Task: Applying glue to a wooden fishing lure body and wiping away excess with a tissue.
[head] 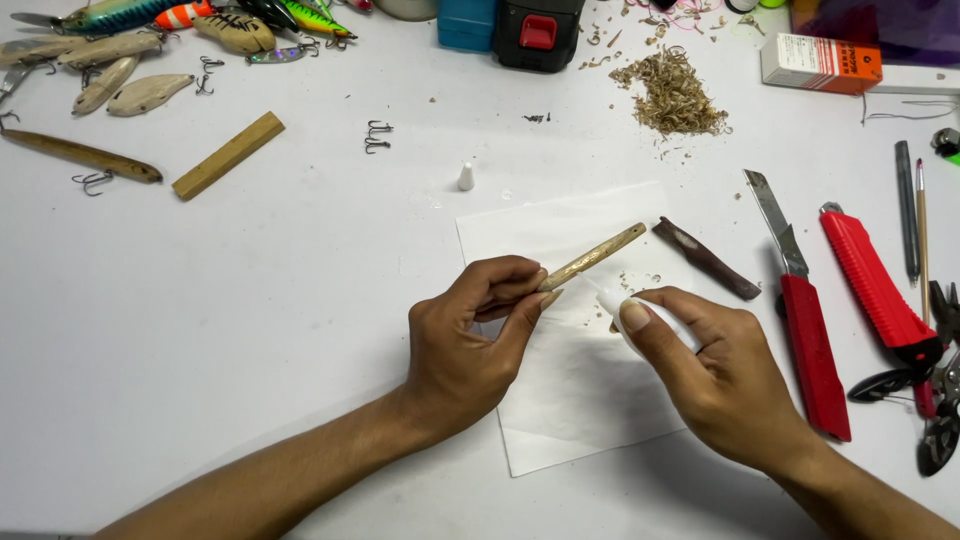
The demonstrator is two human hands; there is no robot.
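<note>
We are holding a slim carved wooden lure blank (592, 259) in our left hand (470, 345), fingers pinched around its near end, so that it is angling up and away over the sheet of white paper (560, 390). Our right hand (715, 375) is wrapping around a small white glue bottle (640, 315), its nozzle pointing at the blank just beside our left fingertips. The bottle's small white cap (466, 177) is standing beyond the paper's far left corner, so the bottle is already open. We cannot tell whether any glue is on the wood yet. Just past the paper's right edge a dark wooden sliver (707, 259) is lying apart from the blank, not yet joined to anything. Further right of the paper two red utility knives (812, 350) are lying idle, and beyond the paper's far edge a heap of wood shavings (675, 95) suggests the carving is largely done.
</note>
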